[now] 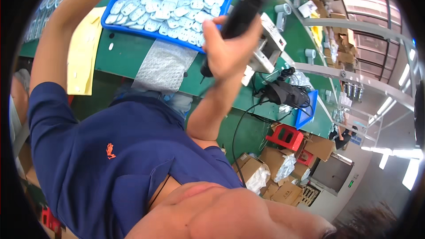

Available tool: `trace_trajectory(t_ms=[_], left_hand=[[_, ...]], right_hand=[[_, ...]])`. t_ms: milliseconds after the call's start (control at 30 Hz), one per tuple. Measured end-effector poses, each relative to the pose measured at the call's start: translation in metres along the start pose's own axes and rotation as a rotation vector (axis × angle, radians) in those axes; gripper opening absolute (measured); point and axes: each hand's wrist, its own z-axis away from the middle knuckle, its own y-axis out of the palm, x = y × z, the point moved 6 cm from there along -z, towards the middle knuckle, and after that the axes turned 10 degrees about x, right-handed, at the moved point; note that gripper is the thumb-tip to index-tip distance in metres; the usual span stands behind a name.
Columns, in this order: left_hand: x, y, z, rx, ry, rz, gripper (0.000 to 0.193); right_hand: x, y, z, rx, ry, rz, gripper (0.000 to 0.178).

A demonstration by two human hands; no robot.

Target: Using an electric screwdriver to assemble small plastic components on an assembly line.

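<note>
Black power screwdriver (241,11), gripped by right hand (228,51)

1. We find a factory assembly floor: a long green workbench (133,57) carries a blue tray (116,27) filled with identical white plastic parts (168,4).
2. We note metal racking (354,79) above the line, stacked with cardboard boxes (327,0).
3. We record open cartons (279,163) and a red plastic stool (287,136) on the floor, under strip lights (411,172).
</note>
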Motion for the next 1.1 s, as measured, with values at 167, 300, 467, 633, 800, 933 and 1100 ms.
trace_trajectory(t_ms=[167, 300, 467, 633, 800, 933, 1100], left_hand=[[-0.006, -0.007, -0.007, -0.042, 0.045, -0.028, 0.031], [-0.024, -0.127, 0.043, -0.215, -0.05, 0.074, 0.043], [-0.059, -0.196, 0.232, -0.255, -0.373, -0.332, 0.06], [-0.036, -0.144, 0.203, -0.389, -0.41, 0.073, 0.029], [-0.072, -0.154, 0.304, -0.167, -0.994, -0.297, 0.047], [-0.116, -0.151, 0.31, 0.137, -1.235, -0.314, 0.043], [-0.096, -0.116, 0.355, -0.088, -1.213, 0.189, 0.035]], right_hand=[[-0.04, 0.031, -0.047, 0.109, 0.341, 0.673, 0.08], [-0.061, 0.044, -0.068, 0.191, 0.442, 0.82, 0.079], [-0.074, 0.058, -0.09, 0.178, 0.314, 0.833, 0.065], [-0.122, 0.052, -0.098, 0.159, 0.178, 0.844, 0.03], [-0.095, 0.057, -0.073, 0.12, 0.199, 0.621, 0.032], [-0.033, 0.029, -0.039, 0.104, 0.158, 0.496, 0.044], [-0.006, 0.019, -0.014, 0.083, 0.027, 0.247, 0.076]])
